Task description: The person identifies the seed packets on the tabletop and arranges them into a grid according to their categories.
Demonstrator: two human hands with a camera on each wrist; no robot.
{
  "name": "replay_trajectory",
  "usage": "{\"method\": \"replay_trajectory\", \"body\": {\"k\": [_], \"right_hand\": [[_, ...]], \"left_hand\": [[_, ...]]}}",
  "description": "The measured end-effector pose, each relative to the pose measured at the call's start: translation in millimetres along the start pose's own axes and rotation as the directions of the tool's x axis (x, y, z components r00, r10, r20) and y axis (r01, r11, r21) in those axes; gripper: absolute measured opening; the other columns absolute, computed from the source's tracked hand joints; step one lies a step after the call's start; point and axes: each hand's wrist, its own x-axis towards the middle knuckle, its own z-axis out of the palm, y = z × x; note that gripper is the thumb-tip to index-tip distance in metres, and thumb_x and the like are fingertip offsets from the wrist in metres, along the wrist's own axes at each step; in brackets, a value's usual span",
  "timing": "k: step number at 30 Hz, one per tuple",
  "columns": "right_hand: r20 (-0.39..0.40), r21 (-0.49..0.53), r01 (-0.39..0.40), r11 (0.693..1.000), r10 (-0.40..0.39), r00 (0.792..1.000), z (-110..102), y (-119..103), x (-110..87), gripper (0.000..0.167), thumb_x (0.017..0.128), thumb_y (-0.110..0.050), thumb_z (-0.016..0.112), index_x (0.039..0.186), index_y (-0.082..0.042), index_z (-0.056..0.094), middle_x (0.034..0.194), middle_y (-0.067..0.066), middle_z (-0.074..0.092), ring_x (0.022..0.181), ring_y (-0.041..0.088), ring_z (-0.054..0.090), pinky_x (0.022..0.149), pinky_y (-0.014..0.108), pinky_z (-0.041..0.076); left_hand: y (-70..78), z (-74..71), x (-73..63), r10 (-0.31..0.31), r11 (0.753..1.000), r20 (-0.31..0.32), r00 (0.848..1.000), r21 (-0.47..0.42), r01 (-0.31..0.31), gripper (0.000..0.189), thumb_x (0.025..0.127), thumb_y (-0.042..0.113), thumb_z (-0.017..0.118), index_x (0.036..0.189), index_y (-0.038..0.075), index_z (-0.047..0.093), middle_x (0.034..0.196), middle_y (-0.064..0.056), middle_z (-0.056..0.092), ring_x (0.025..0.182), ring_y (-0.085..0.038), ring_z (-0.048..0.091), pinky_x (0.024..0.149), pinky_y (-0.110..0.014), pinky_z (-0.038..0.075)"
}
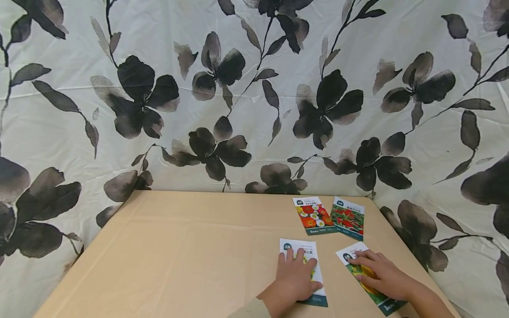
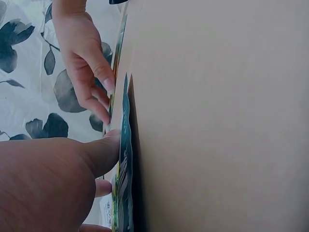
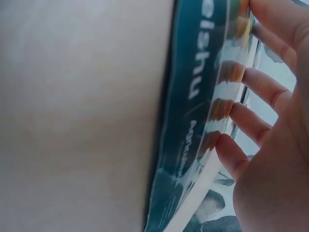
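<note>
Left grip [image 1: 293,279] spreads over a white packet [image 1: 317,274]; right grip [image 1: 382,273], fingers apart, touches a yellow-green packet [image 1: 373,292]

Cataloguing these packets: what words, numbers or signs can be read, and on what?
"eishu": teal bottom of the glossy yellow-green packet under the right hand.
"Agricul": same packet, ending blurred.
Too small, blurred or covered to read surely: its other print, and print on the white-teal packet under the left hand and the red-white and red-green packets.
</note>
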Motion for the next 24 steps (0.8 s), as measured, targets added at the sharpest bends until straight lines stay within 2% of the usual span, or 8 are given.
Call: {"method": "replay_trajectory", "body": {"k": [8, 17, 24], "right_hand": [[-0.001, 0.014, 0.005, 1.0, -0.005, 1.0, -0.4, -0.2, -0.5, 0.045, 0.093, -0.043, 0.071, 0.135, -0.027, 0.066, 0.147, 0.019, 0.051, 0.125, 0.038, 0.048, 0.097, 0.069, 0.047], [0.011, 0.024, -0.012, 1.0, 0.011, 1.0, -0.4, -2.1, -1.9, 0.047, 0.093, -0.045, 0.071, 0.136, -0.027, 0.065, 0.149, 0.019, 0.05, 0.127, 0.039, 0.047, 0.097, 0.07, 0.045], [0.018, 0.026, -0.02, 0.999, 0.02, 1.0, -1.8, -2.7, -0.8, 0.047, 0.092, -0.045, 0.071, 0.136, -0.028, 0.065, 0.149, 0.018, 0.049, 0.126, 0.037, 0.047, 0.097, 0.068, 0.047]], "left_hand": [[-6.5, -2.9, -4.4, 0.017, 1.0, -0.005, 1.0, -0.011, -0.017, 0.061, 0.084, 0.07, 0.067, 0.14, 0.052, 0.054, 0.156, 0.004, 0.043, 0.144, -0.031, 0.037, 0.119, -0.057, 0.029], [-15.8, 1.2, -4.7, 0.026, 0.999, -0.009, 1.0, -0.026, -0.026, 0.061, 0.082, 0.07, 0.069, 0.139, 0.051, 0.055, 0.155, 0.004, 0.044, 0.145, -0.032, 0.036, 0.119, -0.058, 0.029], [-20.7, -4.5, -8.9, 0.027, 0.999, -0.002, 1.0, -0.038, -0.027, 0.06, 0.082, 0.068, 0.07, 0.138, 0.048, 0.057, 0.157, 0.003, 0.044, 0.147, -0.034, 0.035, 0.119, -0.06, 0.029]]}}
